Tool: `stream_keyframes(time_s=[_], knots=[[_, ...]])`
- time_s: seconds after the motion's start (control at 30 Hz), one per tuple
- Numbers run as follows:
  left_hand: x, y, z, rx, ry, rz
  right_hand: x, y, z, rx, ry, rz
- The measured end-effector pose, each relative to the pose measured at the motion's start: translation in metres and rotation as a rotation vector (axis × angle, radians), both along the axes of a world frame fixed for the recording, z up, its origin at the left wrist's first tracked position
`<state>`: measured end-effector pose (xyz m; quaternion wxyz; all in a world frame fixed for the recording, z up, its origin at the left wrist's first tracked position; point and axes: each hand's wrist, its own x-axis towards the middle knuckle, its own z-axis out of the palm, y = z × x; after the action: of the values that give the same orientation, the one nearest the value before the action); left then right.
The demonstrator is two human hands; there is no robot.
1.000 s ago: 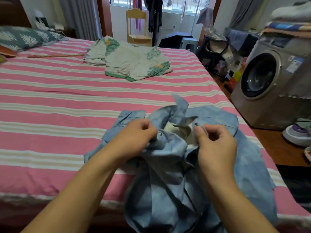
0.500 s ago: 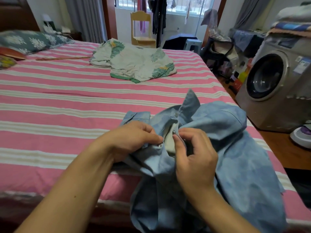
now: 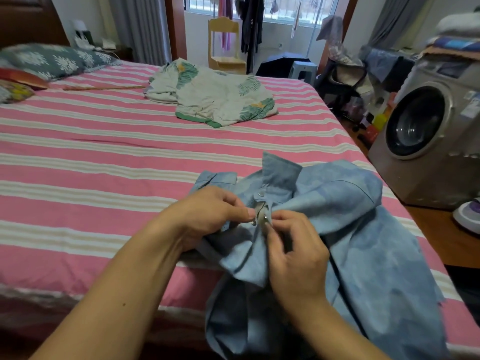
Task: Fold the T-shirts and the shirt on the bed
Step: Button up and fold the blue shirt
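A light blue denim shirt [image 3: 358,229] lies crumpled at the near right edge of the bed [image 3: 91,178], its lower part hanging over the side. Its collar stands up, with one snap closed below it. My left hand [image 3: 210,214] pinches the left front edge of the shirt beside a metal snap. My right hand [image 3: 296,250] pinches the opposite edge, snap to snap, fingertips almost touching. A white garment with a green leaf print [image 3: 218,97] lies bunched at the far middle of the bed.
A grey patterned pillow [image 3: 52,59] sits at the bed's head on the left. A washing machine [image 3: 428,141] stands close to the bed's right side, an iron [image 3: 467,214] on the floor by it. A wooden chair [image 3: 226,45] and clutter stand beyond the bed.
My two hands have come together, closing the gap between the shirt's front edges. The shirt front below the collar has drawn shut.
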<state>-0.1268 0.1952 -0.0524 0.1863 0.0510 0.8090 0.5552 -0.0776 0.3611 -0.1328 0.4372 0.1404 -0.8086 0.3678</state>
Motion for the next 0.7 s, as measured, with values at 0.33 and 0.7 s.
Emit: stream_keyframes(time_s=[0.33,0.7], knots=[[-0.003,0.002,-0.015,0.09,-0.106,-0.014,0.0,0.011,-0.002,0.207,0.07,0.099],[-0.005,0.008,-0.038,0.092,-0.142,0.067,0.003,0.012,-0.013,0.408,0.185,0.064]])
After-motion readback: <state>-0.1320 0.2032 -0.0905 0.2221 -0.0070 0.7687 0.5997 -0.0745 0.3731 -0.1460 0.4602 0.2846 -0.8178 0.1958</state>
